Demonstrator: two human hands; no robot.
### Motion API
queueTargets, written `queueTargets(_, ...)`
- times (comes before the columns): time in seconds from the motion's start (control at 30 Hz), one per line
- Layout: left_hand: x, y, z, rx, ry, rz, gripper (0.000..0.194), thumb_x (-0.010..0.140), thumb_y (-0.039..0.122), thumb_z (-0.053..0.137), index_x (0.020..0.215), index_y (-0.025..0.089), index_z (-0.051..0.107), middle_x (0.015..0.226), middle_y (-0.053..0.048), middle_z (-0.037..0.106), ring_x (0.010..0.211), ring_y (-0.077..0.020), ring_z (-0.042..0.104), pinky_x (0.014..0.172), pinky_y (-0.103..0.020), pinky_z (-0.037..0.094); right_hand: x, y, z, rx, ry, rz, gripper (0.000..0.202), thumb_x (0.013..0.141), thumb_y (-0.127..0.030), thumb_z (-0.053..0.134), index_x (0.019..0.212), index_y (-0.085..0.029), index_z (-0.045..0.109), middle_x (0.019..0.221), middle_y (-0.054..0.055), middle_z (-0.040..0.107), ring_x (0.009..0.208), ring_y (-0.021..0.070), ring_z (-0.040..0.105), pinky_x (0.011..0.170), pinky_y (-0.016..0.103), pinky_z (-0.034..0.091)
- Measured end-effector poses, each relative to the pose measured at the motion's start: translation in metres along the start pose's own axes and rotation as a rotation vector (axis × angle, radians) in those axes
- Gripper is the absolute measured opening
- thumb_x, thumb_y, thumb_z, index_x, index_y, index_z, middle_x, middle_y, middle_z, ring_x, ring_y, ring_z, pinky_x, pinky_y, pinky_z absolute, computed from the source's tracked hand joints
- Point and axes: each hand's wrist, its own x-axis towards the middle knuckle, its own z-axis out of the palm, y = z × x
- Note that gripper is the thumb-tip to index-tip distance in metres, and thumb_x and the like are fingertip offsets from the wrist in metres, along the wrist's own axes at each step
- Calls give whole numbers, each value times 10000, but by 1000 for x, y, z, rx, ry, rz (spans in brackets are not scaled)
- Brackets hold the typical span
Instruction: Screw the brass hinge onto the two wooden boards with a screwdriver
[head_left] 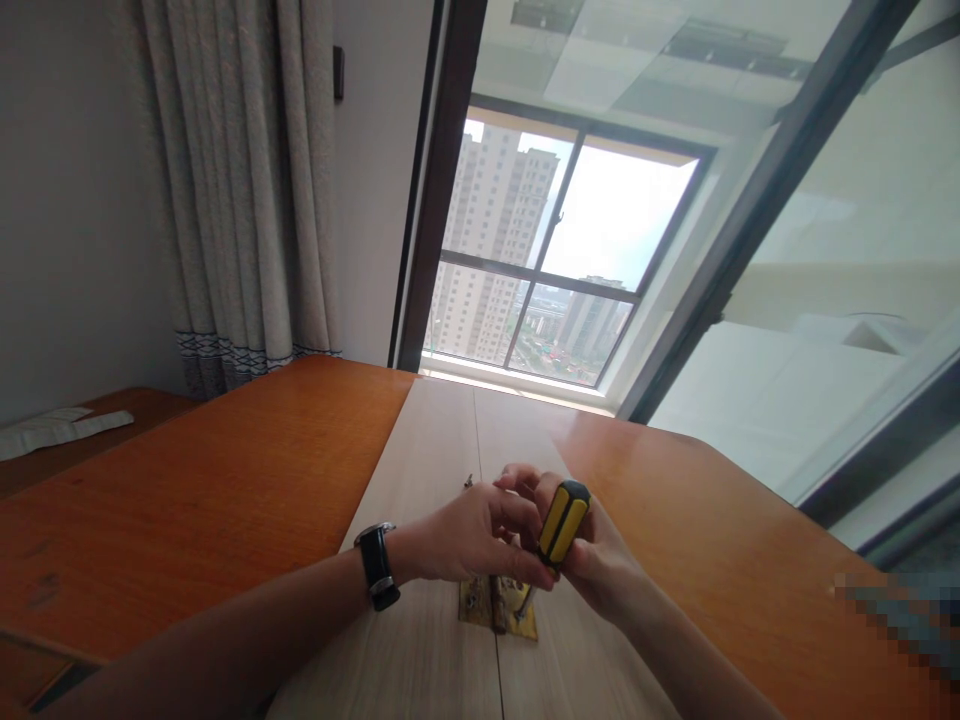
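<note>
Fingers (525, 515) of left hand (476, 530) and right hand (600, 565) gripped the screwdriver (565, 522); its slant risked the shaft (528, 602), below them, slipping and scratching the hinge (498, 610).

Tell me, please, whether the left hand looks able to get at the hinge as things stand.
Probably yes: the left hand is right by the hinge, whose near end lies uncovered, though that hand seems busy at the screwdriver.
</note>
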Motion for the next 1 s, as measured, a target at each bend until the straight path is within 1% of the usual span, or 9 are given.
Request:
queueTargets(0.17, -1, -2, 1, -12, 33, -32, 434, 650, 499, 820, 827, 123, 695, 792, -22, 614, 770, -156, 558, 676, -249, 441, 0, 0, 0, -54, 29, -2, 387, 729, -487, 793, 1000, -238, 673, 1237, 59, 597, 984, 214, 626, 837, 296, 521)
queueTargets(0.27, 0, -2, 0, 30, 64, -14, 402, 689, 478, 794, 861, 124, 711, 845, -25, 605, 778, -143, 540, 657, -231, 423, 1, 2, -1, -81, 30, -36, 444, 716, -493, 803, 1055, -245, 659, 1232, 60, 592, 997, 210, 620, 844, 288, 514)
queueTargets(0.37, 1, -3, 0, 87, 73, 5, 341, 737, 413, 769, 923, 130, 725, 879, -21, 593, 769, -127, 520, 663, -225, 418, 3, 4, 0, -79, 38, -64, 434, 679, -480, 834, 1008, -257, 660, 1192, 52, 613, 1010, 219, 617, 841, 297, 511)
queueTargets(0.43, 1, -5, 0, 87, 76, 11, 330, 756, 397, 757, 943, 127, 721, 884, -29, 603, 779, -133, 534, 685, -236, 433, 3, 4, 1, -81, 63, -66, 348, 715, -461, 815, 961, -260, 673, 1151, 47, 635, 985, 211, 622, 816, 291, 512)
queueTargets(0.53, 1, -8, 2, 38, 74, 3, 383, 732, 450, 776, 913, 119, 708, 875, -47, 629, 807, -162, 576, 714, -264, 465, 3, 4, -2, -74, 62, -41, 275, 770, -466, 768, 923, -244, 709, 1151, 56, 638, 826, 162, 627, 665, 240, 508)
queueTargets(0.63, -1, -9, 4, -44, 17, -3, 463, 713, 547, 767, 905, 131, 705, 878, -55, 643, 851, -184, 601, 751, -282, 484, 0, 3, -9, -55, 0, 24, 326, 771, -509, 750, 902, -212, 737, 1190, 81, 616, 751, 131, 614, 486, 164, 417)
queueTargets(0.7, -2, -9, 5, -96, -22, 0, 506, 736, 606, 720, 927, 137, 705, 906, -63, 646, 863, -178, 599, 754, -275, 481, -1, 3, -12, -43, -26, 49, 342, 775, -513, 745, 913, -200, 751, 1188, 89, 613, 722, 115, 620, 446, 141, 377)
queueTargets(0.87, 0, -10, 5, -200, 21, -21, 585, 712, 648, 716, 981, 130, 673, 880, -49, 628, 731, -126, 555, 660, -239, 444, 0, 1, -11, -23, -26, 43, 324, 832, -486, 694, 963, -196, 755, 1148, 101, 633, 564, 80, 568, 465, 195, 437)
queueTargets(1.0, 1, -10, 5, -124, 54, -32, 550, 687, 632, 745, 881, 119, 698, 850, -34, 612, 775, -142, 541, 700, -246, 431, 2, 0, -6, -43, -9, -15, 414, 748, -519, 762, 1042, -229, 717, 1171, 93, 627, 745, 156, 618, 618, 253, 511)
